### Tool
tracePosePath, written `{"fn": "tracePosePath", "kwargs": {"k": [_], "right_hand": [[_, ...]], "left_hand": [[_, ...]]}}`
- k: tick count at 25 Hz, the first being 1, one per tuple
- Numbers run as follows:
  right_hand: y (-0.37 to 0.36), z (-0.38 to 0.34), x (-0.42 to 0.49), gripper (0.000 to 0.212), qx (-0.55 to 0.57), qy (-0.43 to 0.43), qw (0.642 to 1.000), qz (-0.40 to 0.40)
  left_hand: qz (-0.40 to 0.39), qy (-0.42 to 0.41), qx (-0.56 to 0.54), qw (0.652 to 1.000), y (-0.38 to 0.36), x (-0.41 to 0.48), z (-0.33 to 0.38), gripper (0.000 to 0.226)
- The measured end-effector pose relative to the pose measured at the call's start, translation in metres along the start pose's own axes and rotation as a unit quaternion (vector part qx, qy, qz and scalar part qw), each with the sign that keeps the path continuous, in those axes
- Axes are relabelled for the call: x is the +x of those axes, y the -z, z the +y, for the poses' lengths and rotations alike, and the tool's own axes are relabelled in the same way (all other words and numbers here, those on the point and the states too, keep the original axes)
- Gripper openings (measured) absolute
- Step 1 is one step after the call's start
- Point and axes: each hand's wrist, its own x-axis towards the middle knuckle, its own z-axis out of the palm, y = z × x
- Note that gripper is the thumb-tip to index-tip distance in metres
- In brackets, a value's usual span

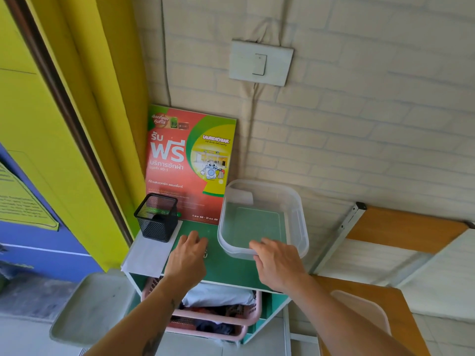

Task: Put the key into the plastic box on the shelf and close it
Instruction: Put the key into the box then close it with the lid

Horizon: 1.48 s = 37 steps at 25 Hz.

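Note:
A clear plastic box [264, 217] with rounded corners stands on the green shelf top [226, 268], against the wall. I cannot tell whether a lid is on it. My right hand [279, 263] grips the box's near rim with its fingers over the edge. My left hand [187, 255] presses down on the shelf top left of the box, fingers curled. A small metal bit of the key [205, 253] peeks out at that hand's right edge; the rest is hidden under the hand.
A black mesh cup [157, 217] stands on white paper at the shelf's left. A red and green poster [190, 160] leans on the wall behind. A pink basket [218, 317] of clothes sits below. A wooden table [401, 227] is at right, a grey stool [90, 309] at left.

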Motion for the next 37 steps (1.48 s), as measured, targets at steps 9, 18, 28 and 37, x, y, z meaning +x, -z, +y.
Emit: {"fn": "tracePosePath", "kwargs": {"k": [9, 18, 28, 37], "right_hand": [[0.003, 0.001, -0.001, 0.017, -0.007, 0.004, 1.000, 0.007], [0.007, 0.000, 0.001, 0.020, -0.006, -0.011, 1.000, -0.004], [0.005, 0.001, 0.000, 0.030, -0.022, -0.015, 1.000, 0.011], [0.022, 0.003, -0.002, 0.036, 0.033, -0.012, 0.999, -0.002]], "left_hand": [[0.176, -0.029, -0.163, 0.970, 0.044, 0.025, 0.021, 0.023], [-0.019, -0.144, -0.086, 0.986, 0.040, 0.083, 0.079, 0.032], [-0.128, -0.132, 0.006, 0.983, 0.024, 0.091, 0.089, 0.035], [-0.018, -0.133, -0.061, 0.989, 0.049, 0.063, 0.087, 0.033]]}}
